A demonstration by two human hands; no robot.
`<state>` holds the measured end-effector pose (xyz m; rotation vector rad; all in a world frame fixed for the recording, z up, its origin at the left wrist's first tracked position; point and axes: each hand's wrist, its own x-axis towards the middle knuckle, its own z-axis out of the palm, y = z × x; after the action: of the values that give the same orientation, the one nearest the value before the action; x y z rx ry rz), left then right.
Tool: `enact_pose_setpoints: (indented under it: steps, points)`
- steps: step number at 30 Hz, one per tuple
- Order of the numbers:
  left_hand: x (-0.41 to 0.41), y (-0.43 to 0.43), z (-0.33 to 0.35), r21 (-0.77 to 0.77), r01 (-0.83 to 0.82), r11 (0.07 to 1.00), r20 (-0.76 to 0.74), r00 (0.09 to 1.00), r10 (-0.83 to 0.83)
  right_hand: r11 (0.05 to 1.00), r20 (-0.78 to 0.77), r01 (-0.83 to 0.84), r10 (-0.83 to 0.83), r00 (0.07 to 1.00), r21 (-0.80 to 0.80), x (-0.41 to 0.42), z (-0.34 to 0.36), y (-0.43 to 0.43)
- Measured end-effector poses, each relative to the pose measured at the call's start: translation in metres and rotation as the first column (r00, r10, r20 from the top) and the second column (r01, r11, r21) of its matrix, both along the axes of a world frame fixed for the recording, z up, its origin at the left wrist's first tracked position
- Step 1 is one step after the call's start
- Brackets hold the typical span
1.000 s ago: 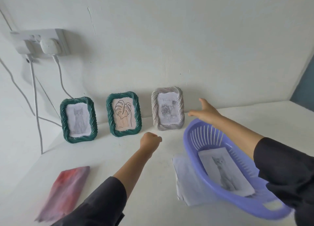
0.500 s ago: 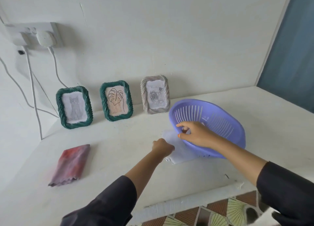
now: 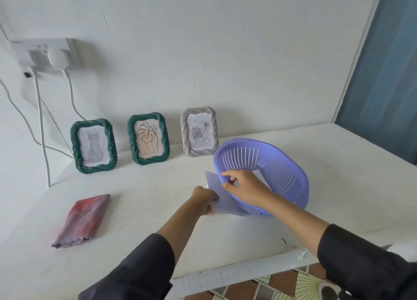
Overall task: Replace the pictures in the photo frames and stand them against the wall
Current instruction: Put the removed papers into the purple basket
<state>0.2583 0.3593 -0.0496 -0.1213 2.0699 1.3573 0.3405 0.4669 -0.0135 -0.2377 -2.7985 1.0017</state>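
My right hand (image 3: 244, 187) curls round the near rim of the purple basket (image 3: 282, 162) and tips it up. That frees the papers (image 3: 222, 200) tucked under it. My left hand (image 3: 204, 197) pinches their edge, ready to pull. The cat frame (image 3: 93, 145), leaf frame (image 3: 148, 140) and rose frame (image 3: 199, 131) lean on the wall (image 3: 225, 62) with pictures inside, so I think only tidying is left. A red cloth (image 3: 82, 219) lies folded on the table (image 3: 146, 198).

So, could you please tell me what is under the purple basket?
White paper sheets stick out from under the basket, pinched by the left hand; the basket covers their far part.
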Motion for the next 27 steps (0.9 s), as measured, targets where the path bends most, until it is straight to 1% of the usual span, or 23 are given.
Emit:
enact_pose_setpoints:
  steps: [2,3,5,7,8,9,10,11,12,13,14,15,16,17,19,21,23,24,26,27]
  points:
    - [-0.008,-0.007,0.005,-0.002,-0.042,0.999,-0.026,0.999,0.042,1.000,0.008,-0.005,0.005,1.000,-0.001,-0.001,0.000,0.001]
    - [-0.012,-0.011,0.010,-0.010,-0.078,0.997,-0.074,0.994,0.077,1.000,0.019,-0.012,0.012,1.000,0.001,-0.002,0.001,0.001]
    - [-0.022,-0.019,0.023,-0.031,-0.162,0.986,-0.233,0.961,0.151,1.000,0.037,-0.019,0.018,0.999,0.015,-0.003,0.004,0.002]
    - [-0.028,-0.025,0.042,-0.051,-0.220,0.974,-0.462,0.870,0.173,1.000,0.023,0.025,-0.025,0.999,-0.005,-0.008,0.011,0.004]
    - [-0.026,-0.025,0.053,-0.057,-0.219,0.974,-0.571,0.807,0.148,0.997,0.002,0.060,-0.060,0.998,-0.047,-0.011,0.017,0.004]
    - [-0.021,-0.023,0.066,-0.063,-0.205,0.977,-0.663,0.740,0.113,0.989,-0.025,0.085,-0.089,0.996,-0.123,-0.015,0.026,0.005]
    - [-0.013,-0.020,0.078,-0.072,-0.186,0.980,-0.735,0.674,0.074,0.965,-0.044,0.094,-0.108,0.993,-0.244,-0.020,0.034,0.005]
    - [-0.003,-0.014,0.088,-0.088,-0.156,0.984,-0.786,0.617,0.027,0.916,-0.045,0.092,-0.119,0.992,-0.391,-0.023,0.043,0.005]
    - [0.007,-0.007,0.096,-0.122,-0.117,0.986,-0.818,0.575,-0.033,0.844,-0.025,0.088,-0.119,0.993,-0.529,-0.026,0.052,0.005]
    - [0.016,0.002,0.101,-0.168,-0.066,0.983,-0.831,0.545,-0.105,0.781,-0.005,0.083,-0.110,0.994,-0.619,-0.027,0.060,0.005]
    - [0.023,0.011,0.103,-0.230,-0.007,0.973,-0.837,0.512,-0.194,0.738,0.000,0.072,-0.097,0.995,-0.671,-0.027,0.066,0.005]
    - [0.031,0.020,0.104,-0.290,0.048,0.956,-0.835,0.475,-0.277,0.718,-0.006,0.070,-0.103,0.995,-0.693,-0.027,0.069,0.007]
    - [0.037,0.027,0.104,-0.341,0.097,0.935,-0.827,0.442,-0.347,0.702,-0.018,0.085,-0.139,0.990,-0.707,-0.028,0.069,0.009]
    - [0.043,0.033,0.104,-0.353,0.144,0.924,-0.820,0.427,-0.380,0.692,-0.035,0.115,-0.199,0.979,-0.713,-0.028,0.069,0.013]
    - [0.049,0.041,0.101,-0.331,0.237,0.913,-0.794,0.452,-0.406,0.685,-0.051,0.207,-0.337,0.940,-0.699,-0.032,0.062,0.025]
    - [0.045,0.042,0.095,-0.305,0.262,0.916,-0.758,0.516,-0.400,0.663,0.002,0.312,-0.424,0.906,-0.680,-0.034,0.054,0.043]
    - [0.032,0.040,0.087,-0.290,0.221,0.931,-0.731,0.576,-0.364,0.640,0.125,0.379,-0.406,0.905,-0.669,-0.035,0.042,0.063]
    - [0.024,0.038,0.083,-0.302,0.180,0.936,-0.723,0.596,-0.348,0.641,0.214,0.423,-0.379,0.900,-0.641,-0.034,0.035,0.071]
    - [0.011,0.034,0.072,-0.368,0.111,0.923,-0.683,0.641,-0.349,0.690,0.388,0.510,-0.344,0.855,-0.513,-0.033,0.020,0.081]
    - [0.006,0.031,0.067,-0.398,0.105,0.911,-0.650,0.669,-0.361,0.720,0.452,0.533,-0.333,0.828,-0.446,-0.033,0.013,0.084]
